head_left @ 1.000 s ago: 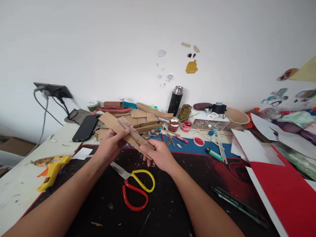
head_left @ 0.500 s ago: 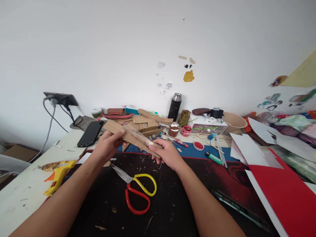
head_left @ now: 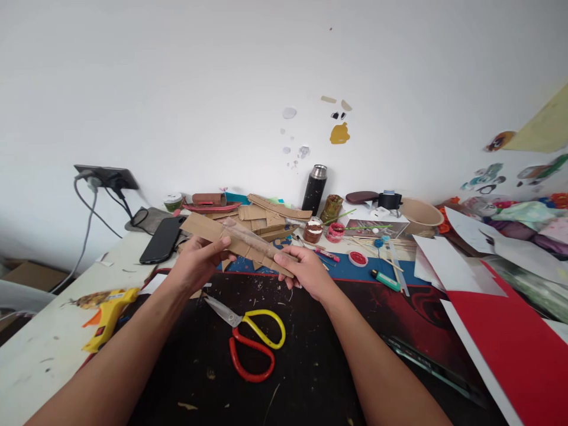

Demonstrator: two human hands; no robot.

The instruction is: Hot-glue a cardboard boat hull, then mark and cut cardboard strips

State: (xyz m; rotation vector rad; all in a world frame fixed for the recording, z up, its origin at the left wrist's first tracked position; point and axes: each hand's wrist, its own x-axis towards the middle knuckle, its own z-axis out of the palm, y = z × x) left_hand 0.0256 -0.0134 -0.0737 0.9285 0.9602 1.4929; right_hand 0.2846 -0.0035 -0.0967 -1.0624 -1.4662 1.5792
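A long strip of brown cardboard (head_left: 202, 227) is held up in both hands, slanting down to the right, with clear tape along its upper side. My left hand (head_left: 199, 260) grips it left of the middle, thumb on top and fingers underneath. Near its right end, my right hand (head_left: 306, 271) pinches it between thumb and fingers. Below the hands, scissors (head_left: 237, 322) with one yellow and one red handle lie on the black mat (head_left: 213, 378), blades pointing up and left.
At left are a yellow glue gun (head_left: 106, 316) and a black phone (head_left: 163, 239). Cut cardboard pieces (head_left: 279, 208), a black flask (head_left: 315, 189) and paint jars (head_left: 313, 229) stand along the wall. A green-and-black cutter (head_left: 386, 280) and red sheet (head_left: 501, 331) lie at right.
The cardboard strip has tilted slightly, its taped upper side showing more, and both hands have shifted a little with it. The whole view has moved slightly.
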